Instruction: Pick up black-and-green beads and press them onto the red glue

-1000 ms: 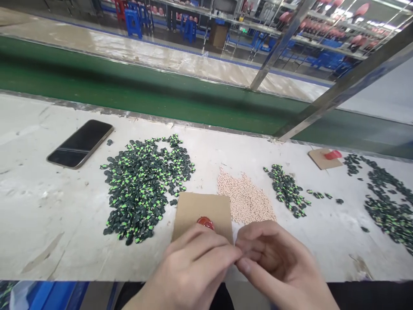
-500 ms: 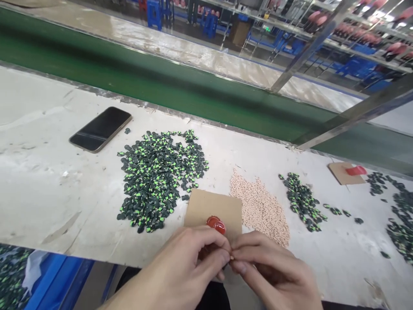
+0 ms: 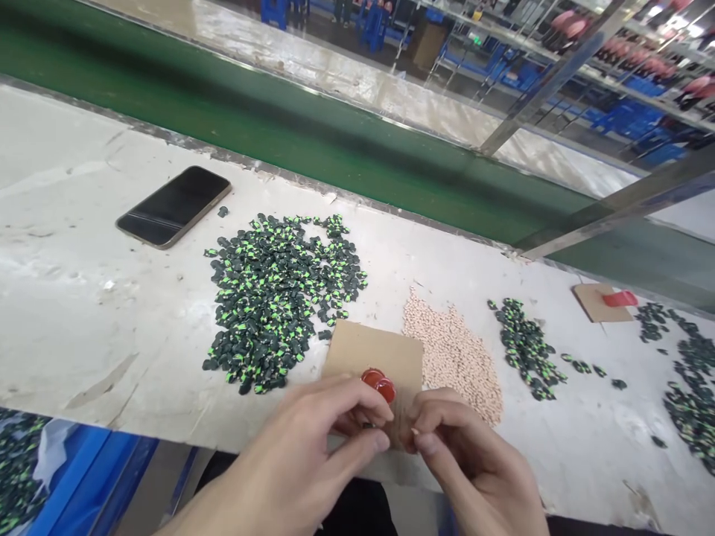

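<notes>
Sitting on brown cardboard, the red blob looks shiny and round. It lies just past both hands. The left hand and right hand curl their fingers; I cannot tell what each grip pinches.

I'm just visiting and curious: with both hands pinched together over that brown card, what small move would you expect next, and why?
Probably a short dip of the fingertips to the glossy red blob on the brown cardboard square. Left hand and right hand meet in a pinch right beside it, whatever they hold is hidden, and the pile of small black-and-green pieces and the heap of tiny beige pellets lie just beyond.
</notes>
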Motion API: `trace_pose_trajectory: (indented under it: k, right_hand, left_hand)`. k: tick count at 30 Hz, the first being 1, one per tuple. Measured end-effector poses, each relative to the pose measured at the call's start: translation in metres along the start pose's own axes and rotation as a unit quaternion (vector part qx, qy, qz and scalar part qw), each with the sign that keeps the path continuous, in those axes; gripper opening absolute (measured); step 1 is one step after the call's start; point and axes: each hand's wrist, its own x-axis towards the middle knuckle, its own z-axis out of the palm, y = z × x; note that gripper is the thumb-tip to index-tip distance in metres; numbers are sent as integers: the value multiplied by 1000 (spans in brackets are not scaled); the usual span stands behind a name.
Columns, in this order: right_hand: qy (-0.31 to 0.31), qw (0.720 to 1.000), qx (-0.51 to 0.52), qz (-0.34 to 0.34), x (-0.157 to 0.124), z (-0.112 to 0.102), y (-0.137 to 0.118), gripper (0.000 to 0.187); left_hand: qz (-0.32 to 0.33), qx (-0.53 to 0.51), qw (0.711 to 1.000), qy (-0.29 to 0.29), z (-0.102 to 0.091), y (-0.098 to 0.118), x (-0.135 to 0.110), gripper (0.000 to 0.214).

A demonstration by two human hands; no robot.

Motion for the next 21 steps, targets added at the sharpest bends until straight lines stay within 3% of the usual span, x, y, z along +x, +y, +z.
trace_pose_trajectory:
  k: [4, 8, 11, 14, 21]
  right_hand:
    - [17, 999, -20, 42, -2, 2, 10, 14]
    - [43, 996, -35, 64, -2, 6, 20, 14]
    - [2, 997, -62, 37, -1, 6, 27, 12]
    - [-31, 996, -88, 13, 1, 3, 33, 12]
    - [-15, 993, -113, -8, 2, 6, 32, 14]
  left_hand:
    - [82, 47, 990, 103, -6, -14, -6, 22]
    - [135, 77, 974, 162, -11, -20, -10, 26]
    - [142, 77, 966, 201, -10, -24, -12, 26]
    - [144, 71, 961, 226, -10, -29, -14, 27]
    - [197, 126, 943, 236, -9, -31, -14, 25]
